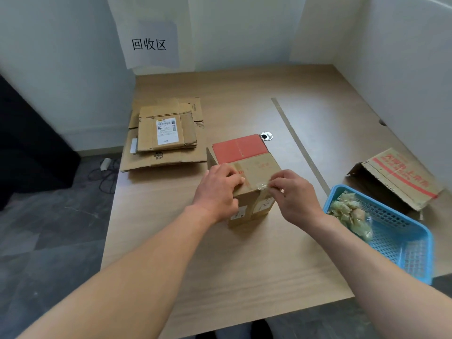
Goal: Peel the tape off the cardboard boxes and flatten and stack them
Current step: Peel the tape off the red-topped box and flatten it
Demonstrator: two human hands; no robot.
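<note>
Thumb and forefinger of the right hand are pinched together on a crumpled end of clear tape, right at the near top edge of the cardboard box. The other fingers of that hand are loosely bent just beside the pinch. Whether they touch the cardboard cannot be told.

The left hand lies over the box's near left top corner. Its fingers are curled down onto the top face and close together, with the palm over the edge, holding the box steady.

The box stands upright near the middle of the wooden table. The far half of its top is red, the near half is plain brown, and small white labels show on its near side.

A stack of flattened boxes lies at the table's far left, well apart from the hands, and the topmost one bears a white shipping label. A blue plastic basket sits at the person's right, near the right forearm, with wads of peeled tape in its far corner. Beyond the basket an open red-printed box lies on its side. A paper sign with printed characters hangs on the wall behind the stack.
</note>
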